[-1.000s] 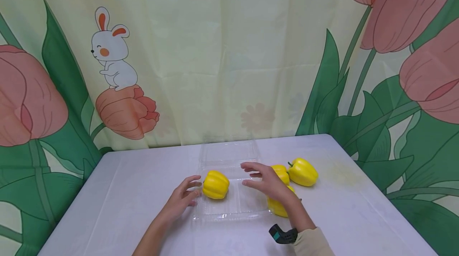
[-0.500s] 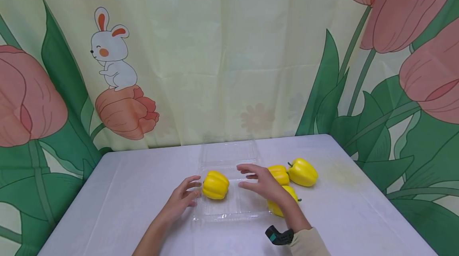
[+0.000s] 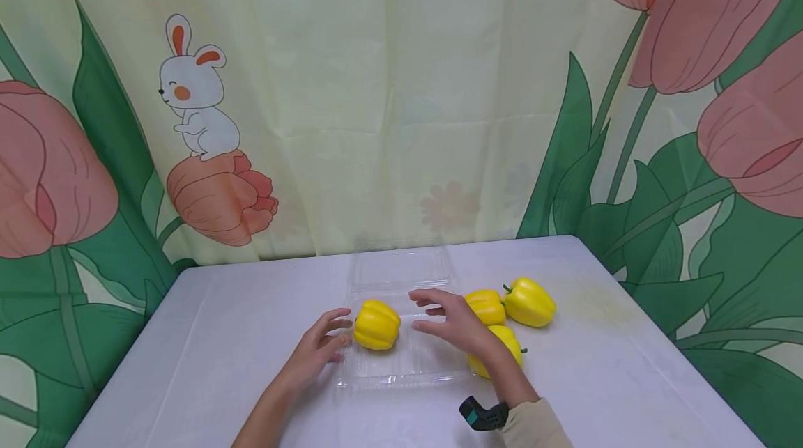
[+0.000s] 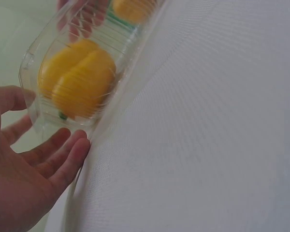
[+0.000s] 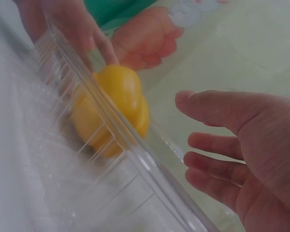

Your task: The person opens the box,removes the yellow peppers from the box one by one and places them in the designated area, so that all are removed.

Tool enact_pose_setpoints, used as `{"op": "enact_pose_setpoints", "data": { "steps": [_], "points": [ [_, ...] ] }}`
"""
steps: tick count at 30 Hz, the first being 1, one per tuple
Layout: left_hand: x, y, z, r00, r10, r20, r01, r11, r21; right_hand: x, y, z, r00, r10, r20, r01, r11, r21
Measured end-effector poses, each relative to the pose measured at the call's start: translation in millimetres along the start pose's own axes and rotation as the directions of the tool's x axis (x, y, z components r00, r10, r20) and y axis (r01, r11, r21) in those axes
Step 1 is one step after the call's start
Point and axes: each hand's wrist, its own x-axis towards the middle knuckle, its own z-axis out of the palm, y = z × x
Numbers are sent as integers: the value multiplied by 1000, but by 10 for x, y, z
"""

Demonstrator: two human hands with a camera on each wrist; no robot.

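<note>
A clear plastic clamshell box (image 3: 433,368) lies on the table with its lid (image 3: 401,268) folded back. One yellow bell pepper (image 3: 377,325) sits in its left half. My left hand (image 3: 318,342) is at the box's left side, fingers loosely spread beside the clear wall (image 4: 31,72); whether they touch it is hard to tell. The right hand (image 3: 454,322) hovers above the box's right half, holding nothing, with relaxed fingers (image 5: 215,145) pointing toward the pepper. Next to the right forearm are a yellow bell pepper (image 3: 495,350) and a second yellow pepper (image 3: 486,306).
Another yellow bell pepper (image 3: 530,302) lies farther right. A white cloth covers the table (image 3: 207,350). Behind its back edge hangs a curtain (image 3: 389,120) printed with tulips and a rabbit. The right wrist carries a black device (image 3: 483,414).
My right hand has drifted slightly left over the box, showing more of the peppers behind its wrist. The left hand and the pepper in the box stay where they were.
</note>
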Motion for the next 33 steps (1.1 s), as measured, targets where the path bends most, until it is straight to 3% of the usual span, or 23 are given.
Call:
{"op": "enact_pose_setpoints", "data": {
  "steps": [14, 33],
  "points": [
    [3, -3, 7, 1000, 3, -2, -3, 1000, 0, 44, -19, 45, 999, -40, 22, 40, 999, 16],
    [-7, 5, 14, 1000, 3, -7, -3, 1000, 8, 80, -76, 111, 997, -25, 69, 25, 1000, -8]
  ]
}}
